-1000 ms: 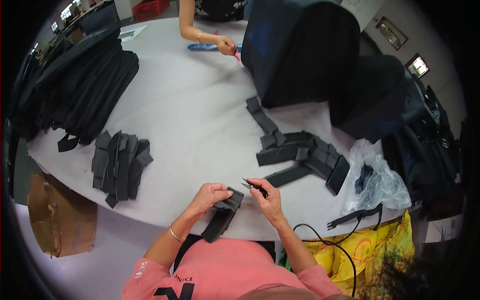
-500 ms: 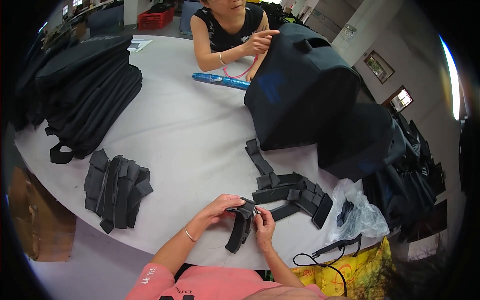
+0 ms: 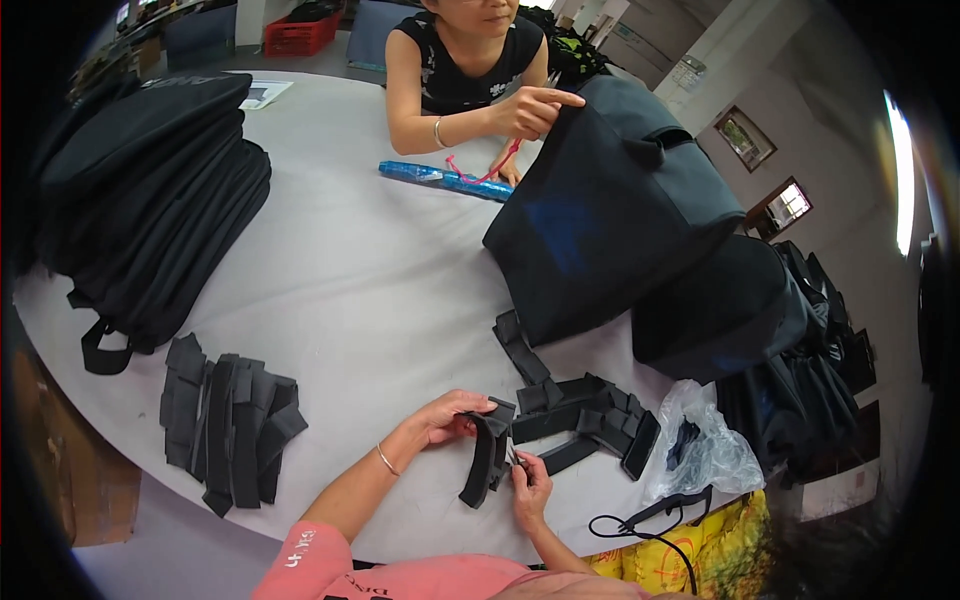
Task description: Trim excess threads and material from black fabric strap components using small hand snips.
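Near the table's front edge my left hand (image 3: 447, 418) is closed on a black fabric strap (image 3: 480, 465), pinching its upper end while the rest curls downward. My right hand (image 3: 532, 492) is closed on small metal thread snips (image 3: 513, 453); their blades point up along the strap's right side. The snips are partly hidden by my fingers. Just beyond my right hand lies a loose heap of similar black straps (image 3: 590, 415). Another pile of black straps (image 3: 235, 430) rests at the left.
Across the table (image 3: 340, 290), a co-worker's hand (image 3: 537, 112) touches a large black bag (image 3: 610, 210). A blue wrapped roll (image 3: 430, 175) with pink cord lies nearby. Stacked black bags (image 3: 160, 190) stand left. A clear plastic bag (image 3: 715, 455) and yellow sacks (image 3: 680, 550) are right.
My right hand and the snips have dropped slightly, away from the strap's top edge. The co-worker's large bag has tipped toward me and to the right. The whole view has shifted a little.
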The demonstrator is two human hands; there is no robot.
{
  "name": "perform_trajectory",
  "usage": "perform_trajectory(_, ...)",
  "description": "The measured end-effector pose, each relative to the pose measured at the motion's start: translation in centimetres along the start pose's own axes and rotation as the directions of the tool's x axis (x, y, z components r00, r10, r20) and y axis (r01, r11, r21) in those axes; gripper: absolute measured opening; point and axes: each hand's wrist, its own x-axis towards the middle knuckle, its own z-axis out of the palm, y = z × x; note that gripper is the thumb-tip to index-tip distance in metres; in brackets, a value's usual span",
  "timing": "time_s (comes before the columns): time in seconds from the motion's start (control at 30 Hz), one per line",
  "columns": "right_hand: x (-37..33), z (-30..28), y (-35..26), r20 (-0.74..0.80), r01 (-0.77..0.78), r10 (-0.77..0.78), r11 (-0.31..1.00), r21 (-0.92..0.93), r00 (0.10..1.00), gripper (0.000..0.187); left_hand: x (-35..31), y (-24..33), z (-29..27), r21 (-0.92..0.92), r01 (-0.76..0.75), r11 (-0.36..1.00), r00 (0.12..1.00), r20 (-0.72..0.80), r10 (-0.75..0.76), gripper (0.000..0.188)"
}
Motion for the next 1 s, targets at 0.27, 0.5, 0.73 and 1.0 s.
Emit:
perform_trajectory(0.27,0.1,0.5,-1.6,-0.018,-0.057,0.055,0.994,-0.097,0.998,0.022,0.9,0.5,-1.2,-0.147,0.033,0.989,0.988,0.155,-0.01,0.018)
perform_trajectory(0.5,1.3,-0.3,-5.2,-0.223,-0.17,0.184,0.982,0.081,0.957,0.021,1.0,1.1,-2.0,-0.199,0.02,0.98,0.988,0.155,0.012,0.021)
perform_trajectory(0.73,11.8,-2.8,-22.9,-0.166,0.334,-0.42,0.861,-0.383,0.892,0.035,1.4,1.0,-2.4,-0.287,-0.034,0.957,0.994,0.09,0.062,0.016)
perform_trajectory(1.0,24.8,1.0,-35.4,0.0,0.51,-0.677,0.555,-0.658,0.736,0.019,1.0,2.0,-1.2,-0.294,-0.06,0.954,0.99,0.102,0.094,0.015)
